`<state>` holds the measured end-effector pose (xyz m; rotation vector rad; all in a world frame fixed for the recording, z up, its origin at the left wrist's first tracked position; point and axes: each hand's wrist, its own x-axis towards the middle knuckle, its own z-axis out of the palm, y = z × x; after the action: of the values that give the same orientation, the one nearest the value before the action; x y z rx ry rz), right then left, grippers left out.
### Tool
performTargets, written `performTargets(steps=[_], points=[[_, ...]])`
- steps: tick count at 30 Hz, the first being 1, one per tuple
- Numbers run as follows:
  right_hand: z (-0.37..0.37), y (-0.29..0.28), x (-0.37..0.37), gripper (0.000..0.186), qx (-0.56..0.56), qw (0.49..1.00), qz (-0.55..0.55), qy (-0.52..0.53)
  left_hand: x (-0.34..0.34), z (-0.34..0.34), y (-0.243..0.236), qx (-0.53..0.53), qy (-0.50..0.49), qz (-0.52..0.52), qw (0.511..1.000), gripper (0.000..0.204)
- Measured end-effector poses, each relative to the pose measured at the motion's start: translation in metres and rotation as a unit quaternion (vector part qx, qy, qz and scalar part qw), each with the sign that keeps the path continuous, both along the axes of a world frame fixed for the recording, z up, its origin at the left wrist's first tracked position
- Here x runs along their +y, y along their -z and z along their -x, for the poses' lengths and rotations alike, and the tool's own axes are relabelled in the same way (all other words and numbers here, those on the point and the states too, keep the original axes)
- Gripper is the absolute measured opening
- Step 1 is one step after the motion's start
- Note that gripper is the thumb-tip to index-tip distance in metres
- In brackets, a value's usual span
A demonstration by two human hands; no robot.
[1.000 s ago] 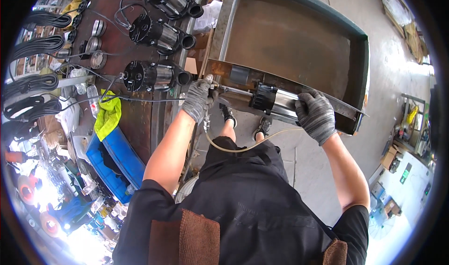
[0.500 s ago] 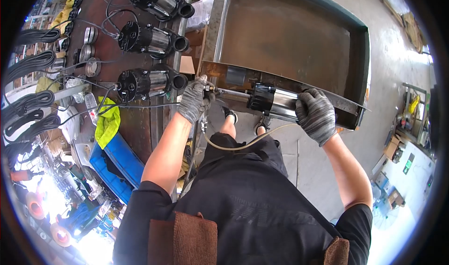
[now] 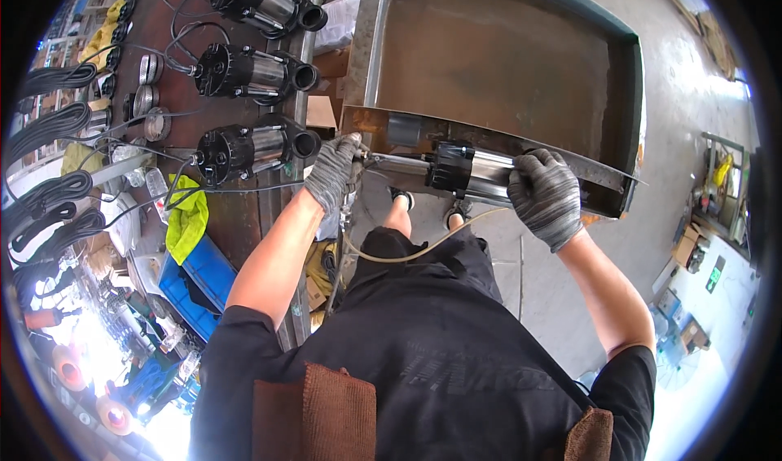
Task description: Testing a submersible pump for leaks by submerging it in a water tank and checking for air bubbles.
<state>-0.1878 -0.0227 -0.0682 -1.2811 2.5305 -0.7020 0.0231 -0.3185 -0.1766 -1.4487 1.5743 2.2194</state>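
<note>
My left hand [image 3: 332,172], in a grey knit glove, is closed around a metal fitting [image 3: 365,156] at the end of a thin shaft [image 3: 403,160]. A pale hose [image 3: 391,259] hangs from below that hand. The shaft joins a pump [image 3: 450,168] with a black end and silver cylinder, lying sideways along the near edge of a steel tank [image 3: 501,46]. My right hand [image 3: 544,196], also gloved, grips the cylinder's right part, its fingers wrapped over the top.
Several similar pumps [image 3: 232,151] with cables stand on a dark bench [image 3: 183,111] at left, beside coiled cords, metal rings, a yellow-green cloth [image 3: 183,217] and blue bins [image 3: 204,290]. Concrete floor [image 3: 595,282] shows at right, with a rack [image 3: 717,184] beyond.
My hands and the pump have shifted slightly left in the picture, along with the tank and bench. Both hands keep their grip.
</note>
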Motion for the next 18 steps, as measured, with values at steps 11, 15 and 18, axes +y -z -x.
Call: performTargets(steps=[11,15,18], points=[[-0.002,0.004,0.004,0.016,0.021,1.0,0.018,0.004,0.003,-0.002,0.009,0.061,0.003,0.063,0.996,0.033],[0.002,0.001,0.007,0.02,0.011,0.999,-0.035,-0.027,0.005,-0.005,-0.013,0.015,0.001,0.021,1.0,0.032],[0.002,-0.01,0.012,0.026,0.017,0.997,-0.037,-0.063,0.017,-0.003,-0.046,-0.012,-0.075,0.007,0.997,0.028]])
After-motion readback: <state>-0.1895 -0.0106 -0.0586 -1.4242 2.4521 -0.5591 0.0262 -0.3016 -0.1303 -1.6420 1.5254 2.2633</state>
